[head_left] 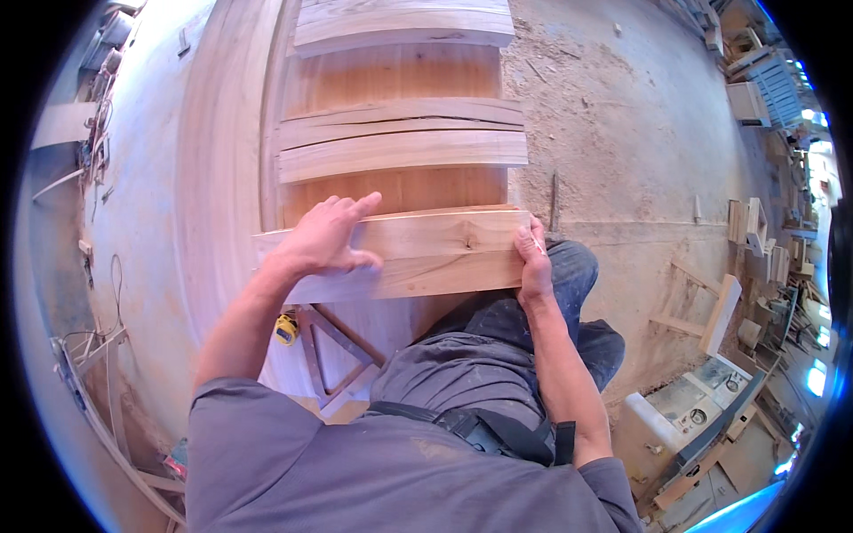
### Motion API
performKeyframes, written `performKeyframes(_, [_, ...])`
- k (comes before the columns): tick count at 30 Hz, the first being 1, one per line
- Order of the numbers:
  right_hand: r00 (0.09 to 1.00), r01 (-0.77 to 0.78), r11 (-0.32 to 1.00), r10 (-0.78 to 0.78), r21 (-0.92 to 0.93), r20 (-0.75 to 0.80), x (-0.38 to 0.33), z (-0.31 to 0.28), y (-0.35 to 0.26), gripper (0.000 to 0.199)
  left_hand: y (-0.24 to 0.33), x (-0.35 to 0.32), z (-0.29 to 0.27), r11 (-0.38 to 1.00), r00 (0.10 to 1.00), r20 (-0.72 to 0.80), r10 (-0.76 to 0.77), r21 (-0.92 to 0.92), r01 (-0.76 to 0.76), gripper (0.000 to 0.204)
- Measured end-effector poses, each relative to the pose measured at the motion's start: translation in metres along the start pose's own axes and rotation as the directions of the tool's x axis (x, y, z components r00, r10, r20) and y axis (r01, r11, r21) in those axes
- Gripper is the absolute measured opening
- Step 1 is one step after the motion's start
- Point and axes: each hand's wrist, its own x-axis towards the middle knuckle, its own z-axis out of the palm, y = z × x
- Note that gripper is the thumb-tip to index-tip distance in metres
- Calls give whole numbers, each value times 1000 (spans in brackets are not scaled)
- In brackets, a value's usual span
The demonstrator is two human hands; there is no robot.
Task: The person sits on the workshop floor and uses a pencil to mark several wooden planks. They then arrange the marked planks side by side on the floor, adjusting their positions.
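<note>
A pale wooden board with a dark knot stands on edge, its broad face toward me. My right hand grips its right end, thumb on the face and fingers behind. At the board's left part is my left hand, slightly blurred, with fingers and thumb spread over the top edge and face. Just beyond lies a brown wooden panel, crossed by a thick slat with a long crack. Another thick slat crosses farther away.
Long planks run along the left of the panel. A yellow tape measure and a triangular frame lie near my left elbow. Sawdust covers the floor at right. A machine with dials and wood pieces stand at lower right.
</note>
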Motion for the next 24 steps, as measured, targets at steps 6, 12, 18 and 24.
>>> performKeyframes(6, [999, -40, 981, 44, 187, -14, 41, -44, -3, 42, 58, 19, 32, 994, 906, -422, -43, -105, -2, 60])
performKeyframes(12, [994, -69, 996, 73, 58, -75, 121, -38, -42, 37, 91, 32, 74, 993, 752, -659, -18, 74, 89, 48])
performKeyframes(18, [980, -193, 976, 197, -99, 23, 181, -26, -42, 45, 95, 41, 77, 992, 774, -630, -58, 50, 116, 47])
performKeyframes(24, [987, -40, 996, 52, -83, 151, 186, -31, -29, 46, 98, 44, 74, 988, 764, -638, -90, 41, 151, 37])
